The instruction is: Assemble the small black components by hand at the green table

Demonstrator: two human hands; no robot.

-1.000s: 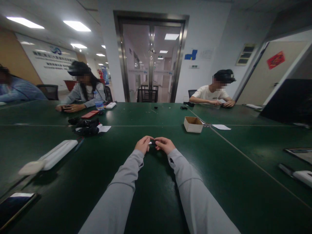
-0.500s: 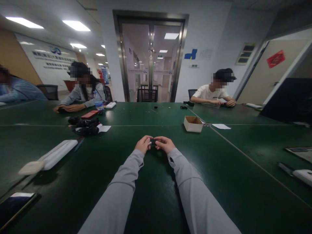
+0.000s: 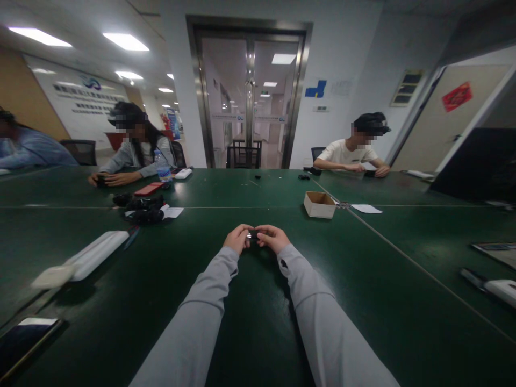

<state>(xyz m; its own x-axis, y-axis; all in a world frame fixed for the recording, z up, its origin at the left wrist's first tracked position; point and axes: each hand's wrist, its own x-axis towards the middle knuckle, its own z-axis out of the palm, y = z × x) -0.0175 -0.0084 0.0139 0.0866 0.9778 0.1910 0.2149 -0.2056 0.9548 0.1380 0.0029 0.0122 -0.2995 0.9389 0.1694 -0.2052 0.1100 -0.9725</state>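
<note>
Between my two hands is a small black piece with a silvery end (image 3: 253, 236), held just above the green table (image 3: 258, 301). Its kind is too small to make out. My left hand (image 3: 237, 238) is closed, its fingertips on the silvery end. From the other side the thumb and fingers of my right hand (image 3: 273, 238) pinch the black part. Fingers of both hands cover much of the piece.
An open cardboard box (image 3: 320, 205) stands ahead to the right, a paper sheet (image 3: 366, 208) beyond it. Black gear (image 3: 141, 208), a white elongated device (image 3: 99, 255) and a phone (image 3: 28, 344) lie leftward. Several people sit around, including one person opposite (image 3: 350, 156).
Both my hands stay almost in place. Slightly more of the silvery end shows between my fingers. The people across the table have shifted their hands a little.
</note>
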